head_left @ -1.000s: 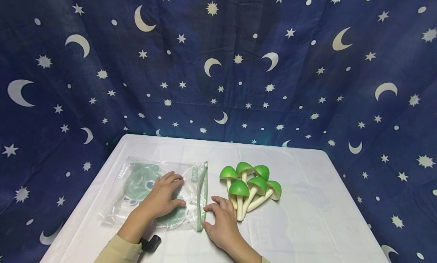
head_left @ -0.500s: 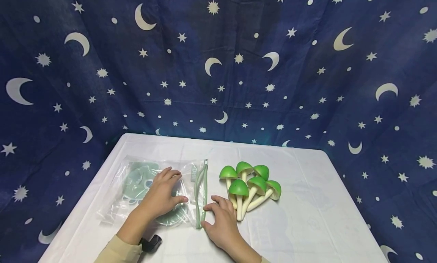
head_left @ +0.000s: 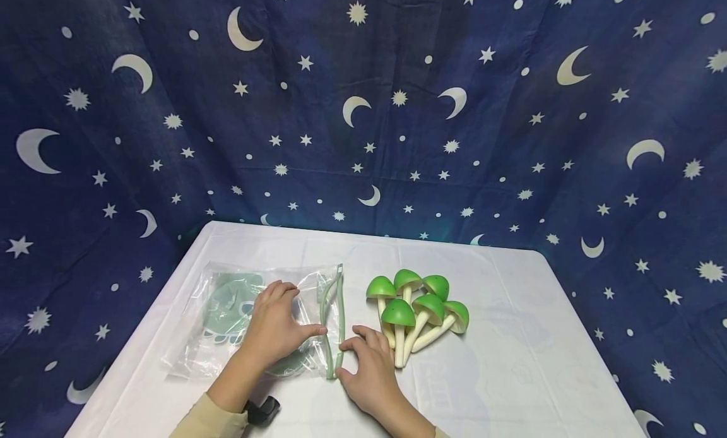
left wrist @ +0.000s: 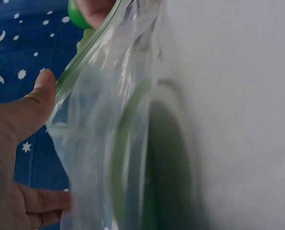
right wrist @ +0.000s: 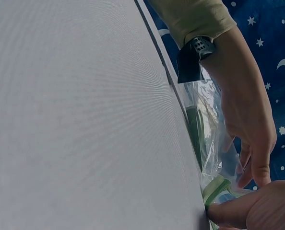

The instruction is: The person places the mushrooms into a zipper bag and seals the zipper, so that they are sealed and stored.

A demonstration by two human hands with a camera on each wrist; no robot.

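A clear zip bag point(head_left: 195, 337) with pale green shapes and a green zip strip lies flat on the left of the table. My left hand point(head_left: 275, 327) rests over it, fingers spread, thumb tip at the zip strip. In the left wrist view, the left thumb point(left wrist: 45, 91) touches the green strip's edge. The bag's mouth gapes, its two green strips apart in the middle. My right hand point(head_left: 372, 375) holds the outer strip's edge, with curled thumb and index fingertips there. The right thumb point(right wrist: 229, 211) sits over the green strip in the right wrist view.
Several toy mushrooms with green caps point(head_left: 397, 313) and pale stems lie bunched just right of the bag, close to my right hand. A white cloth covers the table point(head_left: 511, 349). Behind hangs a dark blue curtain point(head_left: 397, 135) with moons and stars.
My left hand has shifted a little to the right, its thumb reaching the zip strip. The gap between the strips has widened. The right hand and mushrooms have stayed put.
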